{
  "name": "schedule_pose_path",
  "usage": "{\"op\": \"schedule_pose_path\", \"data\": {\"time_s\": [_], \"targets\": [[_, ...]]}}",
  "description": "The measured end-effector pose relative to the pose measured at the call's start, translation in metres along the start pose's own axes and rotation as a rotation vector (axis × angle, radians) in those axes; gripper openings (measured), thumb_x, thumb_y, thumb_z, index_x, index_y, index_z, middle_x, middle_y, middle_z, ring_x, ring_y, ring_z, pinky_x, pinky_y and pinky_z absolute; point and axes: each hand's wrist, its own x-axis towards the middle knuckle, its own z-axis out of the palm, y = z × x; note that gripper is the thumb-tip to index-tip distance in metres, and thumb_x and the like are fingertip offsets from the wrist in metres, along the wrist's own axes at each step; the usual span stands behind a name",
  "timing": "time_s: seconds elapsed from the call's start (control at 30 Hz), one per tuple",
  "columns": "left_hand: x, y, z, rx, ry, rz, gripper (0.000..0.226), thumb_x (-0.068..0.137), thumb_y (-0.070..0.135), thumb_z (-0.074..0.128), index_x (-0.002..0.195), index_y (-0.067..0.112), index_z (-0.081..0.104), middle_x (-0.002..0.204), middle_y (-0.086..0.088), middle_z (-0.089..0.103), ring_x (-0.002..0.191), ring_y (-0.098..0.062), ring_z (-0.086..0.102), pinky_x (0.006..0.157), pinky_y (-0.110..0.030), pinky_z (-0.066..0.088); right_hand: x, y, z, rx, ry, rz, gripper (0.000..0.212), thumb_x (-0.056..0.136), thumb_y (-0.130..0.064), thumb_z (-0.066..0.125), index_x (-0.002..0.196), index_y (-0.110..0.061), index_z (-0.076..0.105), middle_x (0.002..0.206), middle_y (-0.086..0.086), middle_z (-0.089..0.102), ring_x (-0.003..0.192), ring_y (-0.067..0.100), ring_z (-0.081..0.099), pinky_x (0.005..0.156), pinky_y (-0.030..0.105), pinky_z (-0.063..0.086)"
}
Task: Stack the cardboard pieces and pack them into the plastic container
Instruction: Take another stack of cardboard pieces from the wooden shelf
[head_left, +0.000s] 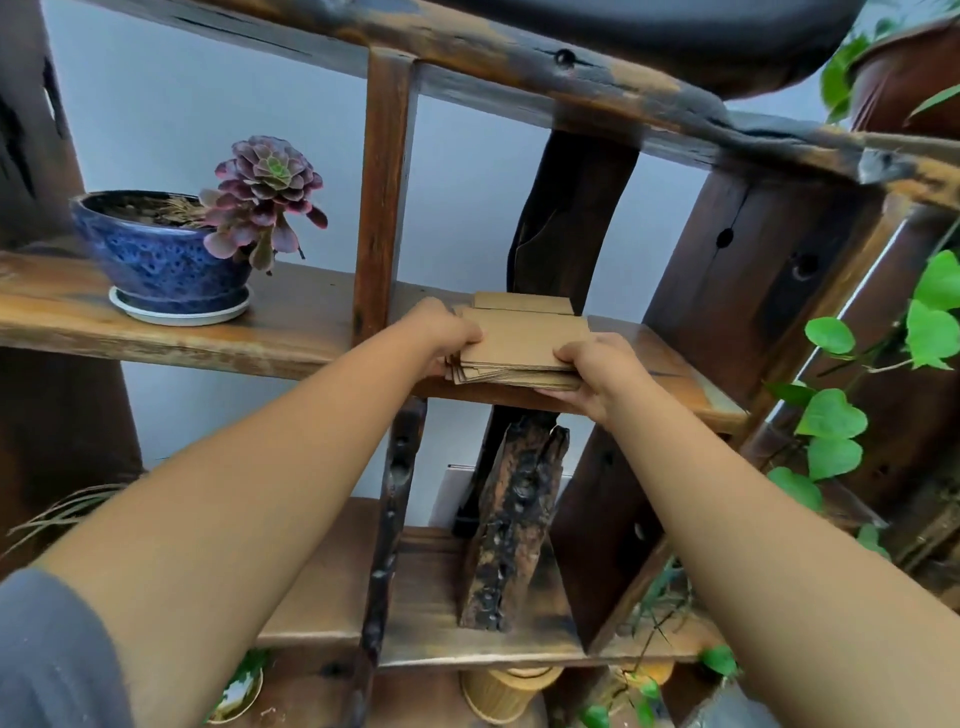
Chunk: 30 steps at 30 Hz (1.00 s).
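Observation:
A stack of brown cardboard pieces (519, 345) lies on the middle wooden shelf (291, 332), its edges a little uneven. My left hand (441, 332) grips the stack's left side, fingers over the top sheet. My right hand (597, 371) holds its right front corner, thumb on top and fingers beneath. Further cardboard pieces (522, 302) lie flat just behind the stack. No plastic container is in view.
A blue glazed pot with a purple succulent (171, 254) stands on a white saucer at the shelf's left. Wooden uprights (384, 197) frame the bay. Green vine leaves (836, 415) hang at right. A bark-covered block (514, 525) stands on the shelf below.

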Motion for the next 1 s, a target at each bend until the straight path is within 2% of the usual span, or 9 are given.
{"op": "schedule_pose_path", "data": {"time_s": [0.07,0.2,0.37,0.47,0.57,0.7,0.83,0.93,1.0], "targets": [[-0.009,-0.004,0.008,-0.013,-0.050,0.020,0.032,0.087,0.025,0.070,0.110,0.012,0.050,0.085,-0.004,0.060,0.070,-0.013,0.060,0.044,-0.022,0.048,-0.015,0.011,-0.021,0.033,0.006,-0.041,0.043,0.092,0.004,0.052,0.132,-0.009,0.044,0.126,0.020,0.059,0.105,0.036,0.066,0.081,0.054,0.060],[-0.039,-0.014,0.036,0.036,-0.181,0.107,0.027,0.086,0.027,0.068,0.106,0.012,0.058,0.095,-0.003,0.067,0.084,-0.015,0.064,0.069,-0.031,0.055,-0.060,0.037,-0.065,0.076,0.033,-0.097,0.041,0.093,0.004,0.051,0.129,-0.014,0.048,0.123,0.013,0.062,0.110,0.031,0.065,0.089,0.054,0.057],[-0.114,-0.036,0.079,0.009,-0.354,0.156,0.018,0.090,0.026,0.065,0.107,0.021,0.063,0.097,0.006,0.071,0.085,-0.008,0.066,0.055,-0.023,0.056,-0.132,0.074,-0.128,-0.072,0.138,-0.168,0.031,0.091,-0.002,0.057,0.121,-0.011,0.056,0.121,0.012,0.066,0.112,0.028,0.063,0.098,0.052,0.052],[-0.163,-0.059,0.115,-0.122,-0.449,0.114,0.034,0.090,0.019,0.066,0.121,0.019,0.053,0.111,-0.001,0.069,0.099,-0.020,0.068,0.079,-0.043,0.061,-0.181,0.107,-0.169,-0.175,0.200,-0.180,0.033,0.088,-0.008,0.062,0.121,-0.014,0.058,0.117,0.007,0.068,0.110,0.024,0.064,0.101,0.052,0.050],[-0.218,-0.077,0.160,-0.134,-0.528,0.166,0.045,0.086,0.012,0.069,0.124,0.025,0.049,0.117,0.003,0.066,0.109,-0.016,0.063,0.097,-0.044,0.052,-0.234,0.140,-0.214,-0.307,0.240,-0.150,0.038,0.085,-0.017,0.064,0.122,-0.016,0.055,0.118,0.005,0.066,0.110,0.023,0.061,0.101,0.053,0.048],[-0.285,-0.092,0.218,-0.168,-0.678,0.207,0.047,0.086,0.004,0.068,0.125,0.021,0.051,0.112,0.006,0.071,0.104,-0.009,0.066,0.089,-0.028,0.055,-0.304,0.178,-0.278,-0.311,0.331,-0.088,0.039,0.086,-0.022,0.062,0.122,-0.023,0.048,0.116,0.000,0.062,0.104,0.013,0.060,0.085,0.037,0.055],[-0.355,-0.110,0.276,-0.157,-0.778,0.157,0.053,0.081,0.007,0.074,0.127,0.022,0.052,0.118,-0.002,0.070,0.111,-0.017,0.066,0.098,-0.041,0.053,-0.384,0.215,-0.343,-0.316,0.409,-0.030,0.028,0.086,-0.021,0.065,0.107,-0.028,0.049,0.104,-0.002,0.063,0.088,0.000,0.063,0.061,0.014,0.053],[-0.414,-0.120,0.335,-0.079,-0.902,0.144,0.050,0.082,0.004,0.074,0.123,0.024,0.054,0.116,-0.003,0.071,0.107,-0.018,0.068,0.095,-0.042,0.054,-0.454,0.244,-0.394,-0.262,0.548,0.031,0.033,0.086,-0.021,0.065,0.114,-0.032,0.050,0.107,-0.002,0.063,0.094,0.013,0.064,0.067,0.035,0.061],[-0.451,-0.125,0.367,-0.011,-1.007,0.162,0.048,0.082,0.005,0.073,0.122,0.023,0.053,0.115,-0.002,0.071,0.108,-0.018,0.067,0.093,-0.037,0.055,-0.500,0.259,-0.421,-0.267,0.658,0.006,0.033,0.086,-0.028,0.064,0.110,-0.044,0.049,0.103,-0.018,0.063,0.093,0.004,0.062,0.065,0.025,0.056]]}}
